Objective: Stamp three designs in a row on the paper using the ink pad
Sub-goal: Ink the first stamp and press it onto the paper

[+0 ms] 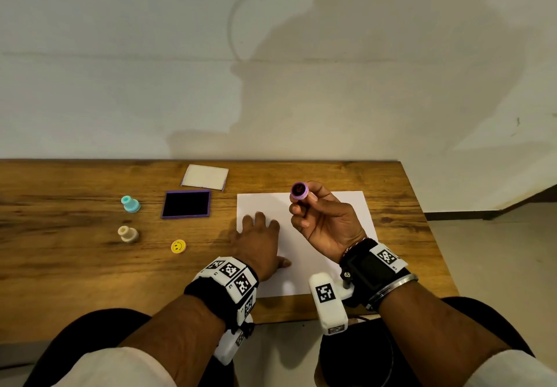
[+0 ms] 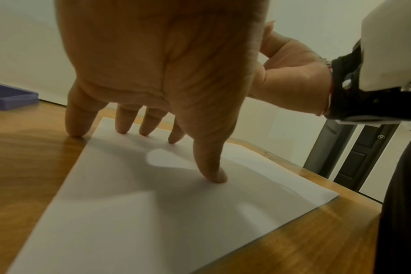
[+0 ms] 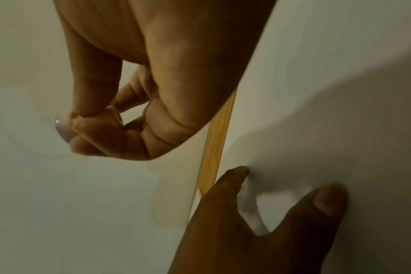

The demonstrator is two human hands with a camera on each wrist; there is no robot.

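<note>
A blank white paper (image 1: 331, 205) lies on the wooden table (image 1: 75, 266). My left hand (image 1: 259, 236) rests flat on its left part, fingertips (image 2: 122, 128) pressing the sheet. Above the paper my right hand (image 1: 319, 221) pinches a purple stamp (image 1: 299, 190), its inked round face turned up toward me; in the right wrist view only the stamp's edge (image 3: 62, 128) shows between my fingers. The open purple ink pad (image 1: 186, 204) with a black surface sits left of the paper, its corner (image 2: 9, 98) also in the left wrist view.
The ink pad's lid (image 1: 205, 176) lies behind the pad. A teal stamp (image 1: 130, 204) and a cream stamp (image 1: 128, 233) stand further left. A yellow smiley cap (image 1: 178, 246) lies near my left hand. The table's right edge (image 1: 428, 230) is close to the paper.
</note>
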